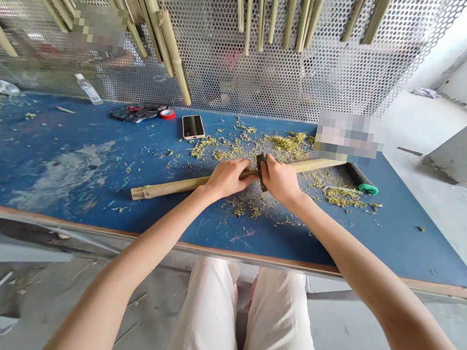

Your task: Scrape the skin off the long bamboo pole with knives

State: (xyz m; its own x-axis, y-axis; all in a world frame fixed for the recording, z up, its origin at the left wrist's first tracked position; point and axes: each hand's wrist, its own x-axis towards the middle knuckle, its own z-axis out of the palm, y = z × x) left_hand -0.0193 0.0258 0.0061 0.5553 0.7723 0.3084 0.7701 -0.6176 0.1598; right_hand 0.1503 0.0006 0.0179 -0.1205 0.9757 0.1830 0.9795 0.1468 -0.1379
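A bamboo pole [169, 187] lies slantwise across the blue table, its left end nearer the front edge. My left hand [229, 178] is closed round the middle of the pole. Just to its right, my right hand [280, 179] grips a flat, dark scraper blade [262, 171] set upright across the pole. The blade's lower edge is partly hidden, so I cannot tell exactly how it meets the bamboo. Greenish-yellow shavings [290, 142] are strewn behind the pole, and more lie around my hands.
A phone [193, 127], red tape roll [167, 114] and plastic bottle [88, 89] are toward the back. A black handle with a green end [361, 179] rests near the pole's right end. Bamboo pieces [292, 10] lean on the perforated metal screen [213, 77]. The table's wooden edge [247, 256] is before my legs.
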